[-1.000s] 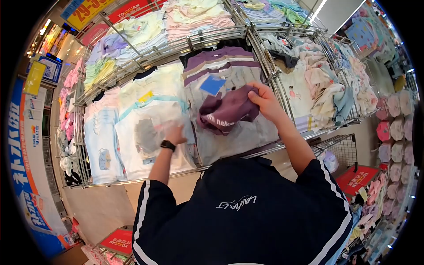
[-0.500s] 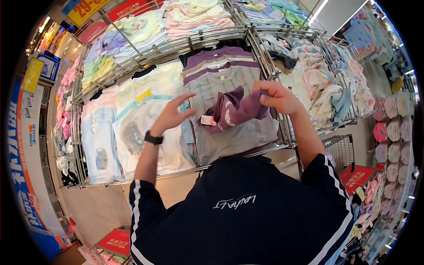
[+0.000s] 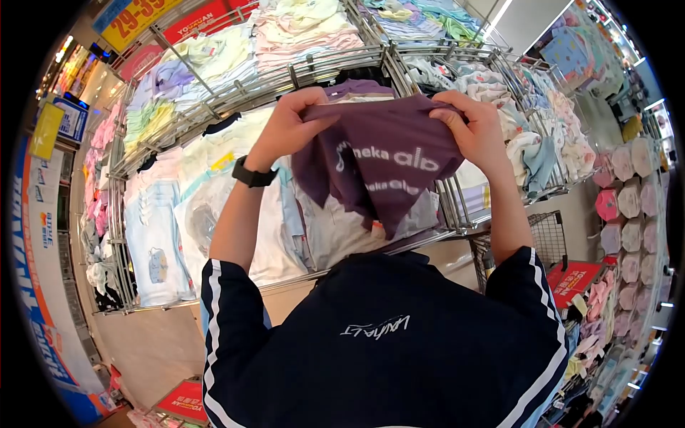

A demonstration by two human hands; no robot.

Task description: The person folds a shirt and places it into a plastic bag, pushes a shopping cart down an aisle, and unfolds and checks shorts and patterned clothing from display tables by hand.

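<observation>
A purple garment (image 3: 389, 143) with white lettering hangs stretched between my two hands, above the display rack. My left hand (image 3: 296, 125), with a dark band on the wrist, is closed on its upper left edge. On the upper right edge, my right hand (image 3: 472, 128) pinches the cloth between thumb and fingers. The lower part droops in folds, so I cannot tell what kind of garment it is. Below it lies a pale grey shirt (image 3: 335, 232), mostly hidden by the purple cloth.
White and pale shirts (image 3: 250, 235) lie in rows at the left of the rack. Metal rails (image 3: 285, 82) divide the compartments. Rumpled clothes (image 3: 528, 153) fill the right compartment. A wire cart (image 3: 539, 239) stands at the right, near a red sign (image 3: 574, 282).
My left hand, open and empty before, has taken hold of the purple garment. Both hands have raised it and spread it out, and its lettering now shows more fully.
</observation>
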